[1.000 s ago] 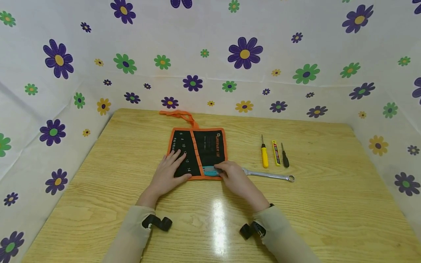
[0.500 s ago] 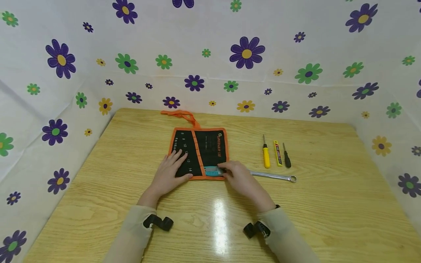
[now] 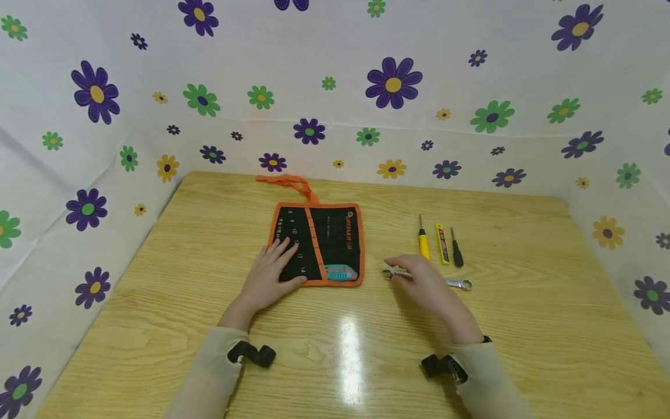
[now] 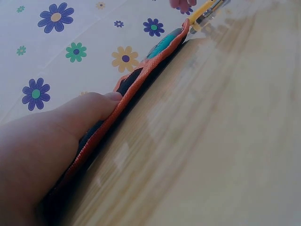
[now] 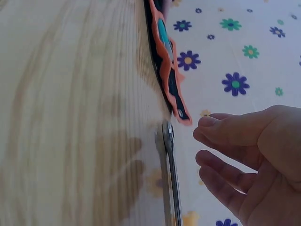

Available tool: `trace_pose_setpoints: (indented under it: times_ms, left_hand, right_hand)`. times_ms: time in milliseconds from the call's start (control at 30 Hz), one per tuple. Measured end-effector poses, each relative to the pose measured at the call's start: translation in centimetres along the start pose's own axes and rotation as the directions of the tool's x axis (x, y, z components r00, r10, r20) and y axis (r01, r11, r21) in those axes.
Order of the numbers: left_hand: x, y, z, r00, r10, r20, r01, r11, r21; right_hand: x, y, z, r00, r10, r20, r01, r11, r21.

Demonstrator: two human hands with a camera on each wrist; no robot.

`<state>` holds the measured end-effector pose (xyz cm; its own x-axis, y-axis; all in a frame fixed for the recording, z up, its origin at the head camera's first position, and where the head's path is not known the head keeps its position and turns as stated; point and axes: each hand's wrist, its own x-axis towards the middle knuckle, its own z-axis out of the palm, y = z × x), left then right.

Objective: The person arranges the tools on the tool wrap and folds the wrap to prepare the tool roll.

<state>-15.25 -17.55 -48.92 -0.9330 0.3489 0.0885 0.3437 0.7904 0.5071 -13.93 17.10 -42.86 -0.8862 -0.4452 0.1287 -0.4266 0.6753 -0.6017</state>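
Observation:
A black tool pouch (image 3: pixel 335 238) with orange edging and printed sizes lies flat on the table. My left hand (image 3: pixel 266 274) rests on its left half with fingers spread. In the pouch's lower right pocket sits a teal utility knife (image 3: pixel 340 272) with a grey end. My right hand (image 3: pixel 426 286) hovers over a silver combination wrench (image 3: pixel 458 284), hiding its middle in the head view. The right wrist view shows this hand (image 5: pixel 251 150) with bent, parted fingers, apart from the wrench (image 5: pixel 170 155) and holding nothing.
A yellow-handled screwdriver (image 3: pixel 423 245), a flat yellow piece (image 3: pixel 442 244) with a printed label and a small black-handled screwdriver (image 3: pixel 457 253) lie to the right. Orange ties (image 3: pixel 290 182) trail behind the pouch. Flowered cloth (image 3: pixel 335 110) hangs around the wooden table (image 3: pixel 314 349).
My right hand has let go of the utility knife and moved right, over the wrench. The knife now lies uncovered in the pouch pocket. My left hand has stayed put.

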Motion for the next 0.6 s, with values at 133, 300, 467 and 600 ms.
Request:
trace_pose_setpoints:
  times_ms: [133,300,467,600]
  left_hand:
    - [0.0,0.1,0.0,1.0,-0.01,0.009,0.01,1.0,0.001]
    - [0.0,0.1,0.0,1.0,-0.007,0.01,0.007,1.0,0.009]
    - [0.0,0.1,0.0,1.0,-0.007,0.014,0.007,1.0,0.004]
    - [0.0,0.0,0.0,1.0,-0.011,0.019,0.011,1.0,0.008]
  right_hand:
    - [-1.1,1.3,-0.9,1.0,0.023,-0.008,-0.023,1.0,-0.018]
    - [-2.1,2.5,-2.0,0.999,0.053,-0.008,-0.053,0.998,-0.016]
    - [-3.1,3.5,-3.1,0.997,0.076,-0.01,-0.077,0.997,-0.022]
    - [-3.8,4.3,-3.9,0.996,0.092,-0.003,-0.092,0.995,-0.031]
